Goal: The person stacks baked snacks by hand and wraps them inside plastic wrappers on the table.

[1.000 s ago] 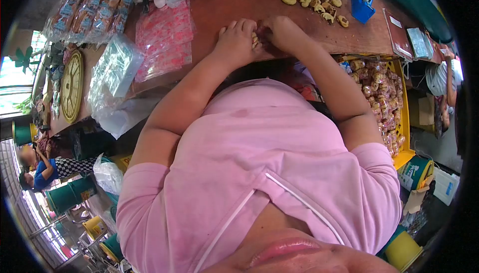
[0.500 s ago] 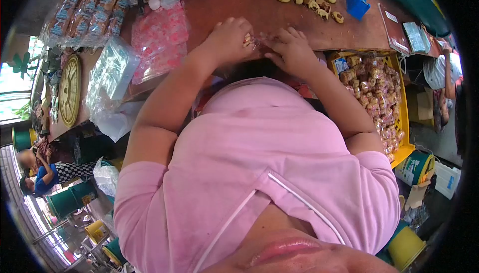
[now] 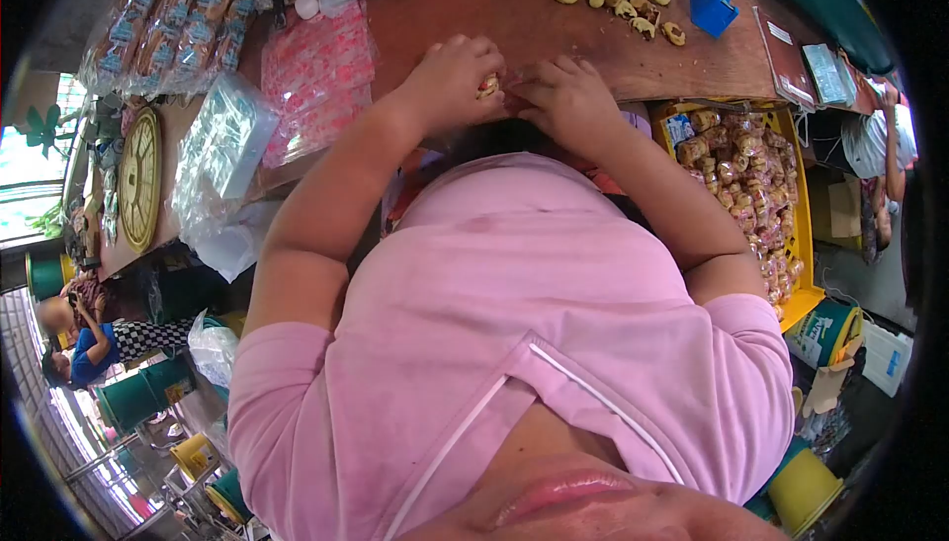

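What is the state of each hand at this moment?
Left hand: closed, holding cookies.
Right hand: partly curled; whether it grips anything cannot be told.

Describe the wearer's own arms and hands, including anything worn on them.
The left sleeve and right sleeve are short, plain pink, ending above the elbows. Below, the left arm and right arm are bare, with no watch visible. The left hand and right hand are ungloved; no rings can be made out.
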